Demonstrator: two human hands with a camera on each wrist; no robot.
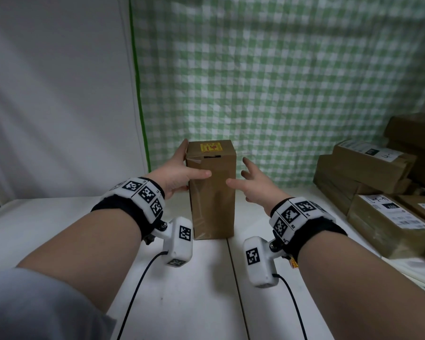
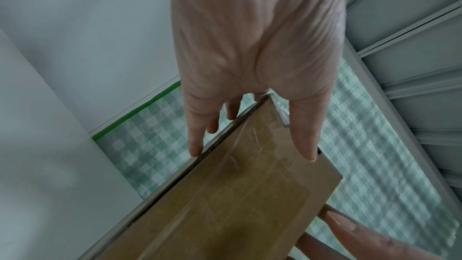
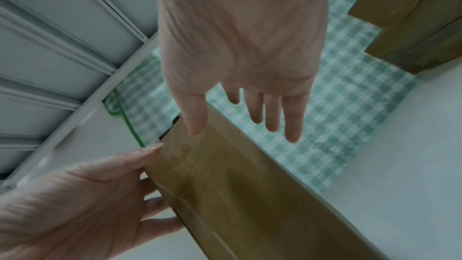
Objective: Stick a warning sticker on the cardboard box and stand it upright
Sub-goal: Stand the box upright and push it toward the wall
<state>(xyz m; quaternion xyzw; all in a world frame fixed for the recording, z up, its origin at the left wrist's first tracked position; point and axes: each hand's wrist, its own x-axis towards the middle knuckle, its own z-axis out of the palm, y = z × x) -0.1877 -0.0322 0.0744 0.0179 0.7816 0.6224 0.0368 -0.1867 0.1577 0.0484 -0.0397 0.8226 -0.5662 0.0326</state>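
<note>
The brown cardboard box (image 1: 212, 200) stands upright on the white table (image 1: 59, 229), straight ahead of me. A yellow warning sticker (image 1: 210, 146) is stuck on its top face. My left hand (image 1: 187, 165) rests on the box's upper left corner, with straight fingers along the left face and the thumb lying across the front. The left wrist view shows that left hand (image 2: 252, 153) straddling the box (image 2: 225, 205) edge. My right hand (image 1: 242, 174) is open beside the upper right edge, fingers spread in the air. In the right wrist view the right hand's (image 3: 245, 133) thumb tip lies at the box (image 3: 237, 195) front.
Several stacked cardboard parcels (image 1: 378, 173) with white labels fill the table's right side, the nearest parcel (image 1: 390, 224) close to my right forearm. A green checked cloth (image 1: 280, 82) hangs behind the box. A white wall (image 1: 59, 94) is on the left.
</note>
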